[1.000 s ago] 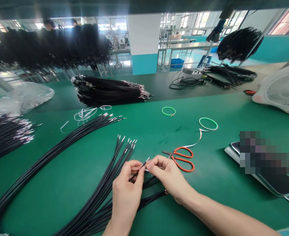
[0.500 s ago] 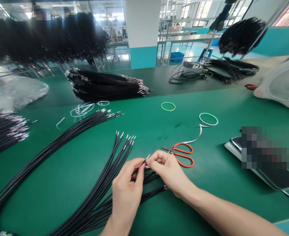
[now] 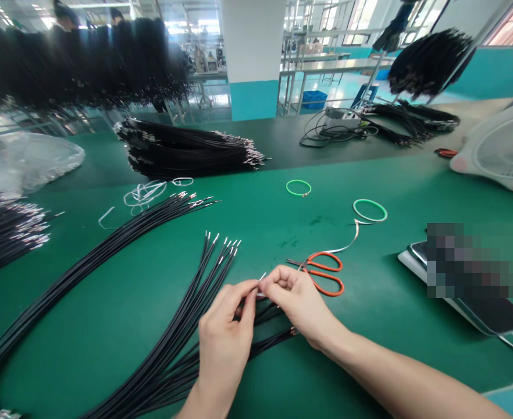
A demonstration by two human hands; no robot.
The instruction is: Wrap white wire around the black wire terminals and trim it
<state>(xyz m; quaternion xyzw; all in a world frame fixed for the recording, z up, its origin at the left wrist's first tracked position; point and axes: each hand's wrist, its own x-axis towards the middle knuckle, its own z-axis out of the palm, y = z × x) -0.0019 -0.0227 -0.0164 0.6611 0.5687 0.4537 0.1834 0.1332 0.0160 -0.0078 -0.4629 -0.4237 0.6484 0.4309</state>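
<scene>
Between the thumb and forefinger of my left hand is the end of a black cable, its pale tip poking out upward. My right hand is pinched closed against the same spot, fingertips touching those of the left. A thin white strip runs from under the right hand to a green ring-shaped roll. Just beyond the right hand lie orange-handled scissors. Loose black cables with bare metal tips fan out left of and beneath my hands. What exactly the right fingertips grip is hidden.
Another cable bundle curves along the left of the green table. Behind it are white cord and a thick cable stack. A second green ring lies mid-table. At right are a phone and a white fan.
Both hands stay pinched at the cable end in nearly the same pose. The whole view has shifted very slightly; nothing has visibly been taken up or let go.
</scene>
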